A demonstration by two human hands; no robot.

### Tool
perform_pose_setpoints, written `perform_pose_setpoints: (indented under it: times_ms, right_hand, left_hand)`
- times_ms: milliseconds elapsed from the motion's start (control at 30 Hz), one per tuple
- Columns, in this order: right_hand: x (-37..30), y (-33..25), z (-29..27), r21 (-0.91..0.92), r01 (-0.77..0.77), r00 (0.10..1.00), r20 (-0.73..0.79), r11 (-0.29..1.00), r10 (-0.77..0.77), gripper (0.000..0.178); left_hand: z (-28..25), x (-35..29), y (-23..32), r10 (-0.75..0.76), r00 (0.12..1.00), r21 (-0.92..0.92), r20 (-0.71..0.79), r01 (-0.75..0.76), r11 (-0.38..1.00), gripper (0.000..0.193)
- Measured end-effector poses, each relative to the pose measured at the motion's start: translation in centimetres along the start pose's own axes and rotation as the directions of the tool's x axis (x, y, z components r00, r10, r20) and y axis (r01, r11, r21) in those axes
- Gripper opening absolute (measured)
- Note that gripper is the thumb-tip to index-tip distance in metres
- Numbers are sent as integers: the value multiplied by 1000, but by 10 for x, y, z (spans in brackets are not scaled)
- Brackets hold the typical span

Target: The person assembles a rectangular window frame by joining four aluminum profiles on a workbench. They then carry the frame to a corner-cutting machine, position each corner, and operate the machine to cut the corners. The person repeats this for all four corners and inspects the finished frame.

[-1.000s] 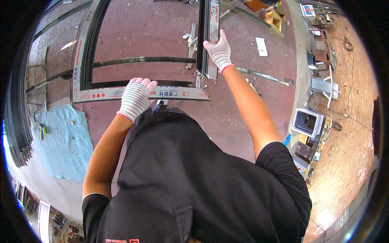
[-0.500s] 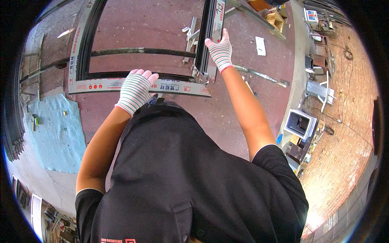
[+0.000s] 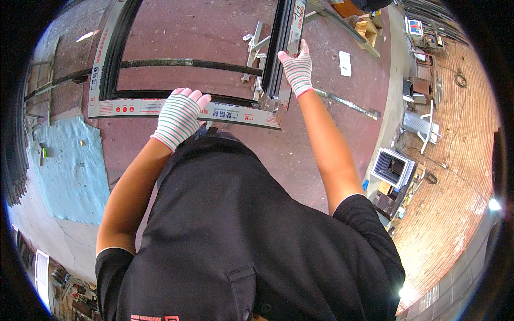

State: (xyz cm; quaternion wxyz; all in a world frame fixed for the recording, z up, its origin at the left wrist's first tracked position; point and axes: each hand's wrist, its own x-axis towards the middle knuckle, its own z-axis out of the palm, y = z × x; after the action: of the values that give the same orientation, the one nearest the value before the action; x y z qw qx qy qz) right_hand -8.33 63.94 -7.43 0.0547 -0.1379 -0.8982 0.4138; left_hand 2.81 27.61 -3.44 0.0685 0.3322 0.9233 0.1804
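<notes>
A rectangular window or door frame of black profiles [image 3: 243, 116], faced with printed light protective film, extends past the top edge of the view. My left hand [image 3: 179, 119], in a white knit glove with green and pink stripes, is closed over the near rail, its fingers curled across the top. In a matching glove, my right hand [image 3: 297, 69] grips the right-hand rail near the corner. Its thumb lies on the black inner side and its fingers are along the outer, filmed side. The underside of the frame is hidden.
Under the frame runs a dark support bar [image 3: 187, 63]. A metal bar [image 3: 348, 104] shows right of my right hand, below a white sheet [image 3: 345, 63] on the reddish floor. Pale blue cloth [image 3: 69, 171] lies at left. Wooden boxes [image 3: 366, 32] stand at upper right; a brick wall [image 3: 455, 160] is beyond.
My right hand and the right rail have shifted slightly to the right. My left hand stays on the near rail. The surroundings have moved a little in the view.
</notes>
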Motion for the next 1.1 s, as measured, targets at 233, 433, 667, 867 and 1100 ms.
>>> perform_pose_setpoints:
  times_ms: [233, 433, 667, 867, 1100]
  right_hand:
    - [0, -6, -4, -40, -32, 999, 23, 999, 33, 97]
    - [-2, -9, -3, -14, -41, 999, 32, 999, 41, 97]
    - [-5, -14, 3, -47, -47, 999, 15, 998, 48, 99]
    - [-7, -19, 1, 134, -79, 996, 41, 988, 74, 97]
    - [-5, -12, 3, 157, -47, 999, 34, 986, 42, 92]
  left_hand:
    - [-4, -1, 2, 1, 1000, 32, 0, -1, 999, 52]
    - [-2, -1, 2, -3, 1000, 8, -4, 3, 1000, 51]
    - [0, 0, 2, -9, 1000, -5, -15, 9, 1000, 55]
    - [-2, 1, 3, -18, 1000, 9, 22, 17, 1000, 55]
    - [-2, 1, 4, -20, 1000, -3, -6, 20, 1000, 57]
